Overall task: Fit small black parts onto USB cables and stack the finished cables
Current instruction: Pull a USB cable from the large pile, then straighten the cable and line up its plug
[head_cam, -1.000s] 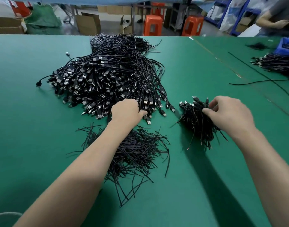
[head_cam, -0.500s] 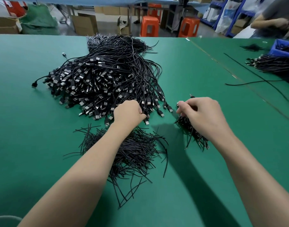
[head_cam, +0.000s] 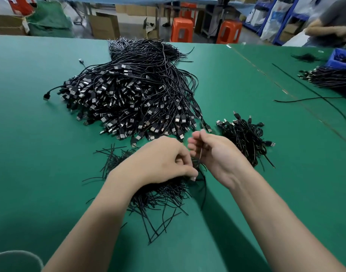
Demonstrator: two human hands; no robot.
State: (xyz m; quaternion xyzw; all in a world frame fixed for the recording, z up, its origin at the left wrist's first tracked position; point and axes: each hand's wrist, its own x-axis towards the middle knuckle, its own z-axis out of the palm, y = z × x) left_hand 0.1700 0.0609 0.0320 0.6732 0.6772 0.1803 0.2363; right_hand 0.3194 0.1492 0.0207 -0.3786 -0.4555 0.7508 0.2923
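With the right hand [head_cam: 213,152] gripping a cable [head_cam: 200,154] over the parts heap [head_cam: 154,195] and the left hand [head_cam: 160,160] pinching what is probably a small black part, align both ends squarely before pushing

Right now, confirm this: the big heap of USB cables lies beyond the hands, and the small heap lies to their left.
Wrong on one point: the head view shows the small heap to the right of the hands, beside the right hand. The big heap of USB cables does lie beyond the hands.
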